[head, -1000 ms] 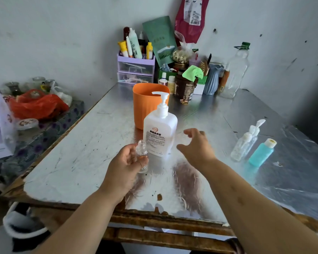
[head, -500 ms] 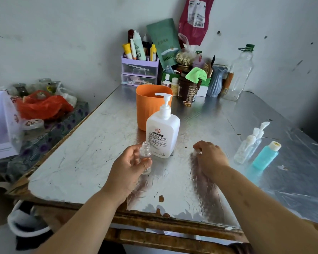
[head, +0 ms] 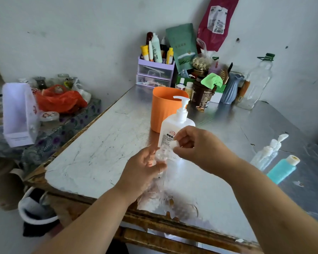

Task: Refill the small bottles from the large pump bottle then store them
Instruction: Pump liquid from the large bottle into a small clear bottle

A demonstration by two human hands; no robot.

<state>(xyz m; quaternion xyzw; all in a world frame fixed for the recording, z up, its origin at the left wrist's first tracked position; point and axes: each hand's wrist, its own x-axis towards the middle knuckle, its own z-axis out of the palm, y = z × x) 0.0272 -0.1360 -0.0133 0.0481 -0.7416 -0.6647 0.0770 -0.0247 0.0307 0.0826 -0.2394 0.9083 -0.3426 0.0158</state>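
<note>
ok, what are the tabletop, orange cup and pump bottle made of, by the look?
Tabletop: probably sheet metal over wood; grey, scratched, dully reflective, torn back at the near edge.
Orange cup: likely plastic; even colour, matte, thin rim.
Pump bottle: opaque white plastic, slight sheen, printed label.

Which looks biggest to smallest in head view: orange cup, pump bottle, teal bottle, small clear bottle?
1. pump bottle and orange cup: alike; cup farther, partly hidden, so unranked.
2. teal bottle
3. small clear bottle, partly covered by left hand
</note>
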